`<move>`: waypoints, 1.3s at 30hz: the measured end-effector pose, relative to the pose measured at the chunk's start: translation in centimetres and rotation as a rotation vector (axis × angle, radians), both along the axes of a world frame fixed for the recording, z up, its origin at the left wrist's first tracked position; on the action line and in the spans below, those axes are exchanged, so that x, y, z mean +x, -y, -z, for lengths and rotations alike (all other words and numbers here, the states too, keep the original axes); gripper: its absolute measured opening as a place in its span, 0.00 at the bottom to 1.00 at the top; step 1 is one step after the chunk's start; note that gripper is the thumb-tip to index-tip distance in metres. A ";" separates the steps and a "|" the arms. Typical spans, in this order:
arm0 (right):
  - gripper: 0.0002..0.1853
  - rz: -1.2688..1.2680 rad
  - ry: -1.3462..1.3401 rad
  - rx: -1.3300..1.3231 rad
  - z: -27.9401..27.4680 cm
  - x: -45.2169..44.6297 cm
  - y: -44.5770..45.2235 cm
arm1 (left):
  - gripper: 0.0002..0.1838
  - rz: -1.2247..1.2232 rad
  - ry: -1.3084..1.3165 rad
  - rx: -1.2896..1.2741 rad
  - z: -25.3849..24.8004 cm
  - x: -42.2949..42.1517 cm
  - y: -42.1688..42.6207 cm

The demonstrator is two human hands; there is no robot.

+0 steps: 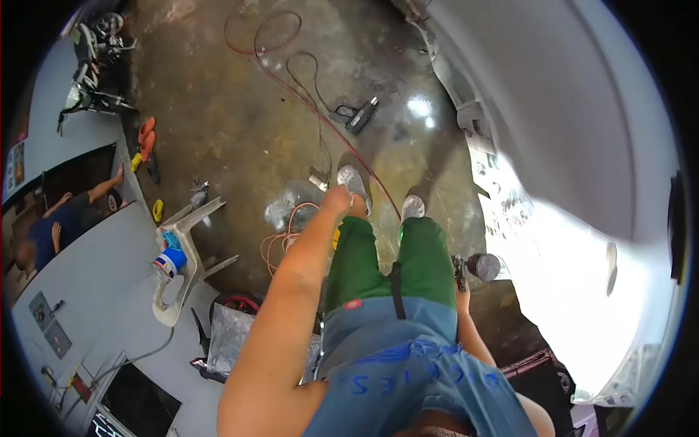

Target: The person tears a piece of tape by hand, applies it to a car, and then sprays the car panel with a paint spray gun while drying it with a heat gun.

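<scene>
My right hand [463, 297], beside my right thigh, is closed around a spray gun [459, 272]. The gun's round, dark cup [483, 267] points out to the right. My left hand [336, 201] hangs in front of my left shin with the fingers curled in. Its palm side is hidden, so anything inside it cannot be made out. Close to it on the floor lies a small white piece [318, 183] at the end of a dark cord. To my right stands a large pale car body panel [553, 95], with printed masking paper [502, 193] along its lower side.
A red hose [313, 109] crosses the floor and passes between my feet. Beyond my feet lies a black heat gun [362, 115]. Orange hose loops [273, 247] lie at left, near a pale plastic stool [191, 251] bearing a blue-and-white tin [170, 262]. Another person [58, 226] is at far left.
</scene>
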State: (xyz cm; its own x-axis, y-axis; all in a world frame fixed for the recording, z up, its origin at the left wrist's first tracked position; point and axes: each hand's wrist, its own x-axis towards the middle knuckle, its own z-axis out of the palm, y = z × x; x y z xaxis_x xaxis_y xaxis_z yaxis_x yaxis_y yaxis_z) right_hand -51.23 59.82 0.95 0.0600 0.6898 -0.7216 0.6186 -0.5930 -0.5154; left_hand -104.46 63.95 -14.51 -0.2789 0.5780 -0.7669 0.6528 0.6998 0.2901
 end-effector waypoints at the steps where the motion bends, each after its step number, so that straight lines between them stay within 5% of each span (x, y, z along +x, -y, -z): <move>1: 0.17 0.027 -0.011 0.008 -0.2 -1.9 -0.3 | 0.16 0.003 0.004 0.008 0.7 -1.6 -1.7; 4: 0.16 0.064 0.003 -0.034 1.2 -7.8 -2.4 | 0.15 0.064 0.017 0.008 6.7 -7.7 -7.5; 7: 0.16 0.022 0.116 -0.204 5.6 -8.1 -1.1 | 0.15 0.205 -0.146 0.227 20.0 -11.4 -7.4; 9: 0.16 -0.023 0.143 -0.238 8.8 -8.4 -0.3 | 0.16 0.165 -0.072 0.027 19.0 -13.5 -13.6; 10: 0.13 0.410 -0.153 -0.177 10.6 -7.9 1.7 | 0.16 0.168 -0.134 0.053 21.7 -14.1 -14.8; 11: 0.13 0.514 -0.201 -0.169 12.1 -7.2 2.7 | 0.16 0.177 -0.193 0.081 24.9 -14.7 -15.9; 17: 0.12 0.187 0.222 -0.363 13.9 -5.9 0.9 | 0.16 0.457 -0.350 0.375 40.8 -14.9 -18.8; 22: 0.12 0.165 0.268 -0.400 12.9 -4.7 0.2 | 0.15 0.642 -0.357 0.288 43.0 -14.4 -20.0; 27: 0.11 0.145 0.204 -0.330 11.1 -4.1 0.5 | 0.20 0.675 -0.161 0.218 36.6 -14.4 -20.7; 32: 0.13 0.101 0.188 -0.312 8.0 -9.0 0.4 | 0.25 0.500 -0.006 0.289 23.3 -13.2 -17.8; 35: 0.15 0.355 0.080 -0.230 3.8 -12.3 0.0 | 0.32 0.531 0.082 0.195 14.6 -12.5 -16.4; 37: 0.16 0.312 0.084 -0.190 0.5 -12.5 1.0 | 0.32 0.550 0.146 0.212 8.2 -11.6 -15.2; 39: 0.19 0.355 0.130 0.016 -1.7 -12.8 3.2 | 0.33 0.548 0.201 0.209 1.7 -10.7 -14.5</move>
State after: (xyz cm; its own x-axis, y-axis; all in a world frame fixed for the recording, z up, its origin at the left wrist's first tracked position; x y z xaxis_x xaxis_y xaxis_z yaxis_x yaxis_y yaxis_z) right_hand -64.04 56.57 2.68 0.3873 0.6210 -0.6815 0.4371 -0.7745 -0.4574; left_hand -115.15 78.43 -16.16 0.2393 0.7401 -0.6285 0.8193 0.1934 0.5397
